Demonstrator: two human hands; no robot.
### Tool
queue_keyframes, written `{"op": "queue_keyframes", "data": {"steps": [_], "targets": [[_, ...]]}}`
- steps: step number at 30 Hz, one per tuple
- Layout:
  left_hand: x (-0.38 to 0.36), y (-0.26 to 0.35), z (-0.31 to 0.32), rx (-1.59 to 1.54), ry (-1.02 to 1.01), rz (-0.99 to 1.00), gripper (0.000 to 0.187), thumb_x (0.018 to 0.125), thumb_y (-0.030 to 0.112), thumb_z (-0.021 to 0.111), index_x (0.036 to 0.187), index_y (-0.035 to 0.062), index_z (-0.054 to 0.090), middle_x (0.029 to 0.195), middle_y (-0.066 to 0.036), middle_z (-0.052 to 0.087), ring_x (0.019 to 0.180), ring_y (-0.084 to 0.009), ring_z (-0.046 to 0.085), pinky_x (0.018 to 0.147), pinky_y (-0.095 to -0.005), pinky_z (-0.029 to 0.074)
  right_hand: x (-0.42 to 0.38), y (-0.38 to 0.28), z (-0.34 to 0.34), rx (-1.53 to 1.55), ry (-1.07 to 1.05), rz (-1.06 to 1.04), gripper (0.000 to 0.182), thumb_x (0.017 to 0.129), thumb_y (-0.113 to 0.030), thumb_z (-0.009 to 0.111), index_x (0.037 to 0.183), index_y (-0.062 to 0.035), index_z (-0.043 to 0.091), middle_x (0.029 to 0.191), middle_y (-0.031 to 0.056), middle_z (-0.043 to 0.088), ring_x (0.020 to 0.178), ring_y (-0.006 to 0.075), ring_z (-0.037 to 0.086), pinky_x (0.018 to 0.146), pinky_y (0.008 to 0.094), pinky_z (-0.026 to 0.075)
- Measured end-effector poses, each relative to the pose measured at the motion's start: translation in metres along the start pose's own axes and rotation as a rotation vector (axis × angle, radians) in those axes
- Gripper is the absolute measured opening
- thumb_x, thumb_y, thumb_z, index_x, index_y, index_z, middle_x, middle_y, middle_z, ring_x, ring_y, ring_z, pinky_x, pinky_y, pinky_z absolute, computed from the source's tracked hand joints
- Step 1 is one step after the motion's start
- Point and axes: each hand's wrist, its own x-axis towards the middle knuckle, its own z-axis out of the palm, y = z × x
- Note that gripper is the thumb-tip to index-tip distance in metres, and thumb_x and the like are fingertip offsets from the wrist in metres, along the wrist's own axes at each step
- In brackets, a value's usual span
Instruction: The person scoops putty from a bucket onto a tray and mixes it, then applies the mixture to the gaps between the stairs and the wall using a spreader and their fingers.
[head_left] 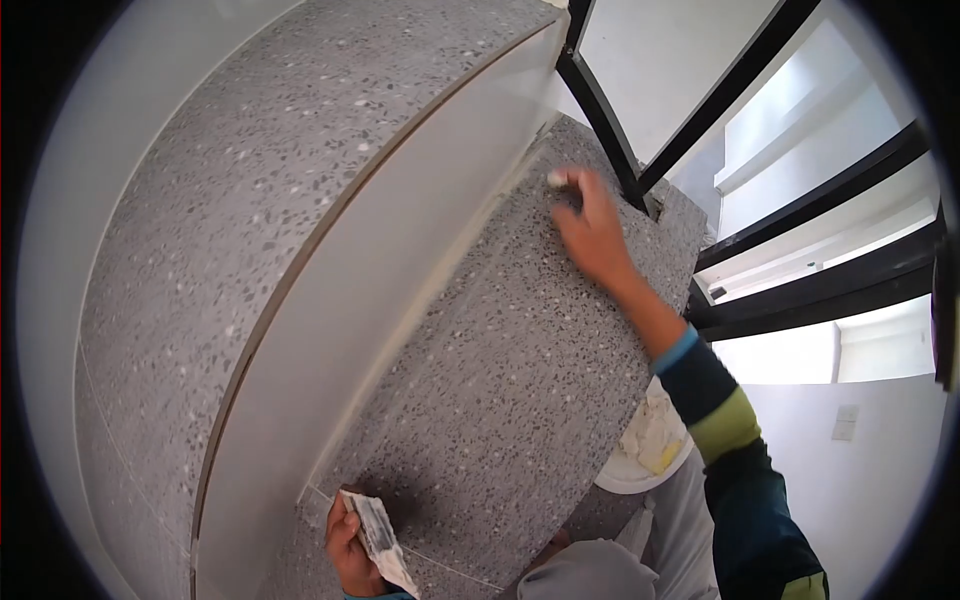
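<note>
gripping a flat, filler-smeared spreader (380,545) in the left hand (350,555), fingers closed round its outer edge, at the near, lower-left end of the terrazzo tread (500,370). reaching with the right hand (592,222) over the far end of the same tread, fingers half curled and loosely spread, thumb apart from the forefinger. showing white at the fingertip; cannot tell whether from smeared filler or from some small scrap.

between tread and pale riser (350,290), a light filler line (440,275), running lengthwise from beside the left hand at lower left up to the far corner at upper right. lying to the left of the right hand, close by at its far end; nearer to the left hand at its near end. pointing the spreader's long axis down and to the right, roughly crosswise to that line, well apart from the right hand.

below the right forearm, beside the tread's outer edge, a round white bucket (622,488) with pale filler (648,425) and a yellow piece (665,457) inside. beyond the right hand, black railing bars (600,125), meeting the tread near its far outer corner.
</note>
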Motion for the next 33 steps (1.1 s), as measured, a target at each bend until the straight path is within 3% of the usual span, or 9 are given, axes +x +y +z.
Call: {"op": "queue_keyframes", "data": {"steps": [3, 12, 15, 17, 20, 23, 25, 27, 33], "targets": [[-0.001, 0.001, 0.000, -0.005, 0.048, -0.020, 0.030, 0.073, 0.025, 0.053, 0.090, 0.0011, 0.049, 0.071, -0.006, 0.054, 0.059, -0.0124, 0.052, 0.051, -0.0231, 0.041, 0.042, 0.036, 0.013, -0.232, 0.078, -0.082, 0.033, 0.070, -0.010, 0.052, 0.101, 0.0006, 0.049, 0.104, 0.0204, 0.052, 0.099, 0.0343, 0.051, 0.089, 0.0409, 0.038], [-0.004, 0.005, 0.013, -0.011, 0.062, -0.018, 0.030, 0.074, 0.025, 0.053, 0.090, 0.0004, 0.047, 0.071, -0.006, 0.054, 0.060, -0.0127, 0.052, 0.053, -0.0232, 0.041, 0.091, 0.045, 0.024, -0.413, -0.010, 0.279, 0.045, 0.077, -0.022, 0.046, 0.114, 0.0033, 0.048, 0.113, 0.0248, 0.051, 0.107, 0.0375, 0.049, 0.092, 0.0431, 0.038], [-0.002, 0.003, 0.012, -0.052, 0.039, -0.001, 0.028, 0.076, 0.020, 0.052, 0.095, 0.0006, 0.049, 0.072, -0.006, 0.058, 0.056, -0.0122, 0.054, 0.047, -0.0225, 0.042, 0.082, 0.037, 0.031, -0.507, 0.003, 0.225, 0.043, 0.075, -0.022, 0.049, 0.110, 0.0023, 0.053, 0.118, 0.0221, 0.047, 0.114, 0.0354, 0.043, 0.095, 0.0431, 0.034], [0.000, 0.001, 0.008, -0.097, 0.016, 0.021, 0.026, 0.077, 0.016, 0.052, 0.099, 0.0011, 0.050, 0.073, -0.005, 0.061, 0.053, -0.0116, 0.056, 0.041, -0.0219, 0.044, 0.069, 0.021, 0.040, -0.691, -0.064, 0.220, 0.047, 0.077, -0.025, 0.048, 0.114, 0.0034, 0.051, 0.131, 0.0230, 0.034, 0.123, 0.0402, 0.028, 0.100, 0.0514, 0.022], [0.000, -0.001, 0.004, -0.088, -0.035, -0.004, 0.026, 0.077, 0.017, 0.052, 0.098, 0.0019, 0.051, 0.073, -0.005, 0.061, 0.053, -0.0121, 0.057, 0.041, -0.0220, 0.044, 0.044, 0.009, 0.042, -0.557, -0.177, 0.137, 0.049, 0.076, -0.026, 0.049, 0.117, 0.0014, 0.050, 0.131, 0.0219, 0.033, 0.125, 0.0414, 0.021, 0.101, 0.0546, 0.013], [-0.002, -0.001, 0.006, -0.094, 0.046, 0.029, 0.028, 0.077, 0.018, 0.051, 0.100, 0.0024, 0.051, 0.071, -0.005, 0.060, 0.049, -0.0127, 0.055, 0.039, -0.0225, 0.044, 0.058, 0.024, 0.032, -0.528, -0.141, 0.192, 0.051, 0.076, -0.026, 0.047, 0.120, -0.0008, 0.049, 0.131, 0.0212, 0.035, 0.124, 0.0389, 0.027, 0.102, 0.0517, 0.018], [-0.005, 0.005, 0.006, -0.017, -0.005, -0.037, 0.032, 0.074, 0.025, 0.053, 0.093, -0.0004, 0.048, 0.075, -0.007, 0.056, 0.063, -0.0133, 0.054, 0.056, -0.0233, 0.043, 0.072, 0.042, 0.024, -0.497, -0.079, 0.241, 0.051, 0.076, -0.025, 0.046, 0.121, -0.0008, 0.049, 0.131, 0.0216, 0.037, 0.124, 0.0374, 0.030, 0.102, 0.0494, 0.021], [-0.004, 0.005, 0.006, -0.026, -0.013, -0.030, 0.031, 0.075, 0.025, 0.053, 0.093, -0.0004, 0.048, 0.076, -0.007, 0.056, 0.063, -0.0133, 0.054, 0.056, -0.0234, 0.043, 0.084, 0.050, 0.021, -0.292, 0.016, 0.294, 0.046, 0.075, -0.023, 0.046, 0.115, -0.0022, 0.055, 0.123, 0.0206, 0.046, 0.113, 0.0333, 0.044, 0.100, 0.0384, 0.030], [-0.001, 0.000, 0.001, -0.089, -0.009, -0.034, 0.030, 0.075, 0.020, 0.052, 0.099, 0.0008, 0.050, 0.075, -0.007, 0.060, 0.056, -0.0142, 0.056, 0.048, -0.0246, 0.046, 0.092, 0.038, 0.022, -0.461, -0.067, 0.322, 0.047, 0.075, -0.022, 0.042, 0.119, -0.0054, 0.052, 0.126, 0.0216, 0.045, 0.123, 0.0316, 0.036, 0.100, 0.0401, 0.031]]}}
